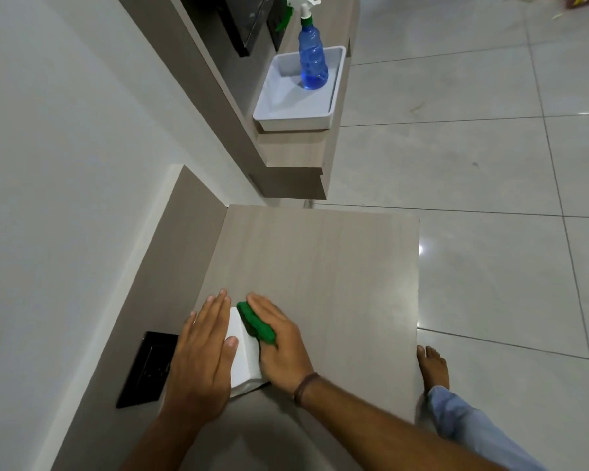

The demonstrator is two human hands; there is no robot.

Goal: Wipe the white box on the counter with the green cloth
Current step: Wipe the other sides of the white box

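A small white box (244, 355) stands on the pale wooden counter (320, 266), near its front left. My left hand (201, 355) lies flat over the box's left side and steadies it, thumb on its top. My right hand (279, 341) presses a folded green cloth (255, 322) against the box's right side, fingers stretched along the cloth. Most of the box is hidden between the two hands.
A black wall socket plate (147, 368) sits on the upstand left of my left hand. On a farther shelf a white tray (296, 112) holds a blue spray bottle (312, 59). Tiled floor and a bare foot (432, 367) lie to the right.
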